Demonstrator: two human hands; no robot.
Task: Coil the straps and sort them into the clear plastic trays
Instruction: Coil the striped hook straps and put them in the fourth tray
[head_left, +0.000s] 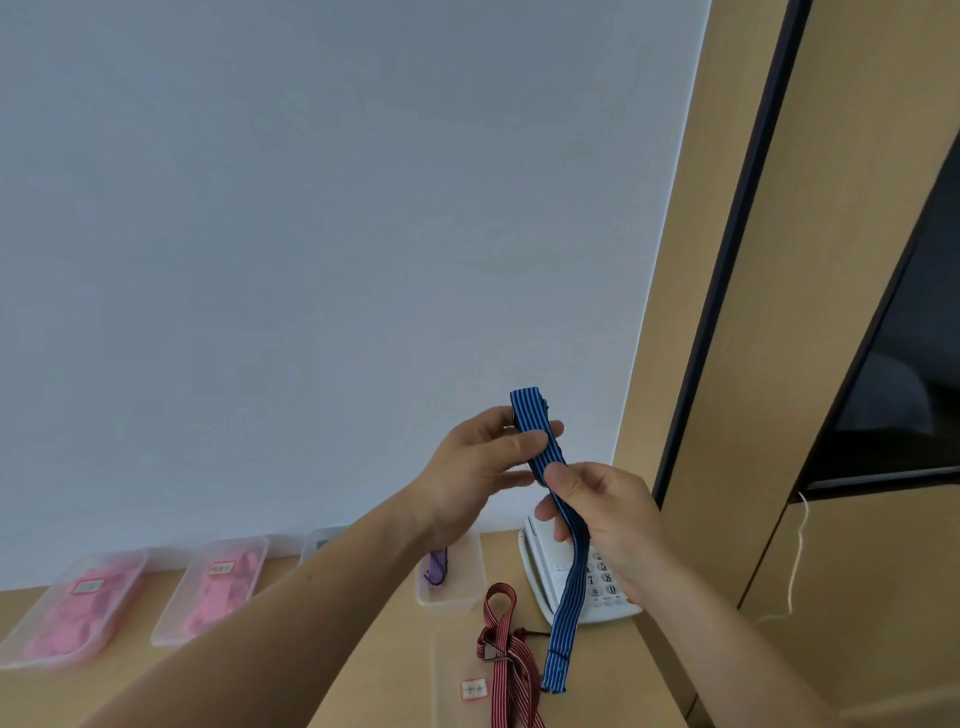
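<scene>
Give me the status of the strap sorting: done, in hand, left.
Done: the far-left tray and its neighbour tray hold pink items; a purple coil lies in a third tray. In hand: left hand and right hand pinch the blue striped strap, its lower length hanging uncoiled. Left: the red striped strap lies loose and uncoiled.

Office; desk phone (582, 577); wood desk (363, 649)
</scene>
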